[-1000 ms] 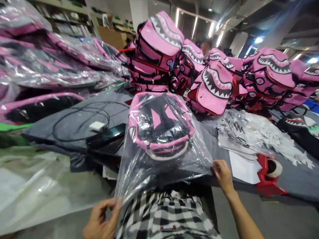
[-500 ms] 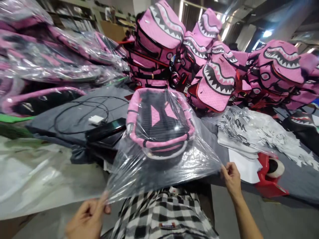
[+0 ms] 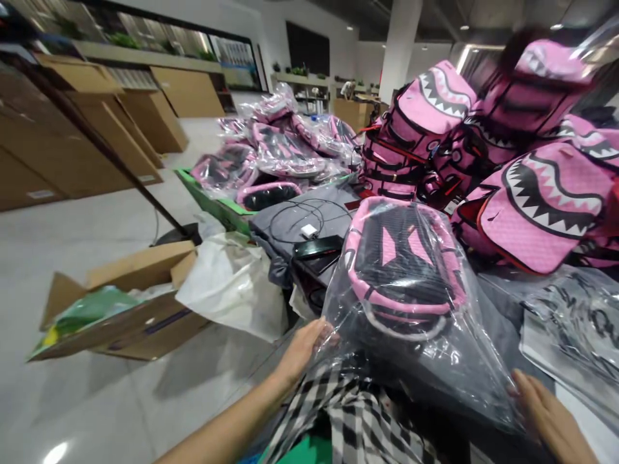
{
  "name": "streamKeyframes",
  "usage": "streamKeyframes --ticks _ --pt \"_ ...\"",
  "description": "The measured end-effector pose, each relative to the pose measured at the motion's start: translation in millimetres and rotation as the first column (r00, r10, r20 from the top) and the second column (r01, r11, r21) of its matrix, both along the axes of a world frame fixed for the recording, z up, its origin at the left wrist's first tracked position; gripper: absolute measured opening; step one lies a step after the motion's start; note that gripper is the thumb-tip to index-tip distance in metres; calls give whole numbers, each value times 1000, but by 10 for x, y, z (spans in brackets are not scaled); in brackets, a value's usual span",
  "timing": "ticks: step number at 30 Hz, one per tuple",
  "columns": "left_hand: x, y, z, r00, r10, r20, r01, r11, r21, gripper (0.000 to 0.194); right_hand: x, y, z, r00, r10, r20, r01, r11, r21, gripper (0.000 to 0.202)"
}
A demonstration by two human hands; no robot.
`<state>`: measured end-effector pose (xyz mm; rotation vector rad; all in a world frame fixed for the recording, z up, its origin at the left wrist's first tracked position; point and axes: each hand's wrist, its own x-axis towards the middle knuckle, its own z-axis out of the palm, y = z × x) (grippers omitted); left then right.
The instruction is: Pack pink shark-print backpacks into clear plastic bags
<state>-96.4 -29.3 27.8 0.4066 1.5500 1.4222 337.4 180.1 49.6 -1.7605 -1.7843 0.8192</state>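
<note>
A pink-and-black backpack (image 3: 396, 258) lies on the grey table, its padded back panel with two pink patches facing up. Around it is a clear plastic bag (image 3: 435, 361), whose loose end spreads toward me. My left hand (image 3: 309, 341) pinches this film at the near left corner. At the near right corner, my right hand (image 3: 546, 406) holds the edge of the film with its fingers fairly straight; its thumb is hard to make out.
Pink backpacks with shark-mouth flaps (image 3: 546, 206) crowd the right side. Wrapped backpacks (image 3: 285, 148) are piled at the far left. A black case (image 3: 316, 247) and a cable (image 3: 294, 216) lie beside the bag. An open cardboard box (image 3: 140, 322) stands on the floor.
My view has swung left, bringing the floor and cardboard boxes into sight. The film was stretched taut and wide between my hands; now it hangs looser, with my left hand nearer the backpack.
</note>
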Motion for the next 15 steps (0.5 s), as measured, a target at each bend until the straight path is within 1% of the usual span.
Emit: streamKeyframes --ticks 1,2,4,6,7,8,9,10,11,12,13,14,15 --pt "67 39 19 999 47 -8 -47 999 -7 64 -156 -8 33 998 22 63 -19 999 -48 52" --pt "119 56 26 995 92 -36 -92 996 -8 63 -292 -33 62 991 48 127 -42 998 -50 55" --pt "166 34 10 977 159 -143 -159 987 11 61 -481 -104 115 967 71 243 -91 993 72 58" --pt "126 -26 -23 940 200 -276 -200 979 27 59 -559 -158 171 947 40 319 -112 971 210 58" --pt "74 -52 -36 920 202 -337 -208 978 19 58 -567 -165 201 946 22 323 -109 961 255 58" --pt "5 -66 -42 900 195 -390 -212 977 1 57 -560 -157 229 955 17 297 -102 957 272 57" --pt "-75 -64 -37 885 181 -429 -210 977 -21 56 -546 -135 252 970 18 241 -83 962 260 58" --pt "-159 -45 -18 880 171 -443 -208 977 -36 55 -526 -106 267 988 21 154 -53 976 209 59" --pt "-237 -12 14 888 172 -427 -208 977 -39 55 -504 -75 274 999 15 43 -20 993 119 61" --pt "-303 30 58 907 184 -378 -211 977 -29 55 -483 -48 273 996 -2 -86 2 1000 0 62" --pt "-354 72 111 933 199 -300 -213 977 -13 57 -460 -32 265 975 -30 -219 3 992 -123 61" --pt "-389 107 165 956 210 -207 -213 977 7 61 -435 -28 251 937 -62 -344 -18 974 -225 59" --pt "-408 129 215 970 212 -116 -211 977 20 65 -406 -39 234 884 -92 -459 -49 957 -285 57"
